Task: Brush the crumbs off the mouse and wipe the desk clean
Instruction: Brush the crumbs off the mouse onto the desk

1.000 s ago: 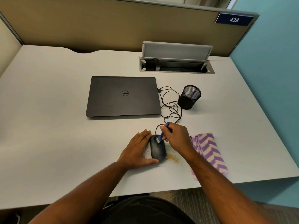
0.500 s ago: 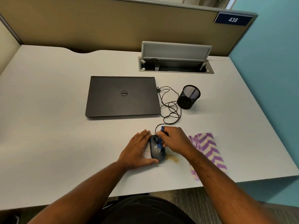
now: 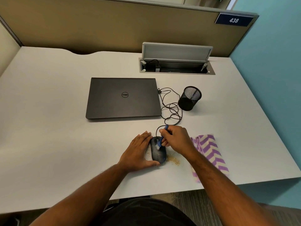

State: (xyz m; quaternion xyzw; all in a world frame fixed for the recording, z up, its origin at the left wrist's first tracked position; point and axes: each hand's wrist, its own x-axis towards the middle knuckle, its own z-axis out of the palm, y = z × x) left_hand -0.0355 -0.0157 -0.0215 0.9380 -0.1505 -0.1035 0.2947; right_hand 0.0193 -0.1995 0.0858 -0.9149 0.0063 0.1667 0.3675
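Brushing is underway: right hand (image 3: 176, 141) pinches a small blue brush (image 3: 161, 139), white bristles down on the front half of the dark mouse (image 3: 158, 150). Left hand (image 3: 138, 154) lies flat-ish against the mouse's left side w/ thumb round the near end, steadying it, fingers fairly straight, not clenched. Mouse sits on the white tabletop (image 3: 57, 128) near the front edge, its cable (image 3: 171, 111) looping back toward the closed laptop (image 3: 123, 98). Specks show on the mouse's rear, so prob. not done yet. Crumbs (image 3: 173, 160) are piled just right of the mouse, a few more on its left side by the palm. Purple-and-cream cloth (image 3: 210, 154) lies further right, partly under the right forearm, untouched, so wiping hasn't begun.

Risks, as I judge them:
- strokes toward the near edge could flick crumbs off onto the floor, out of the cloth's reach
- bristles may push bits into the wheel/button gaps instead of off
- right forearm dragging over the cloth could slide it off the tabletop
- left palm may smear the crumbs beside it

Mesh pen cup (image 3: 189, 98) is well apart, no issue
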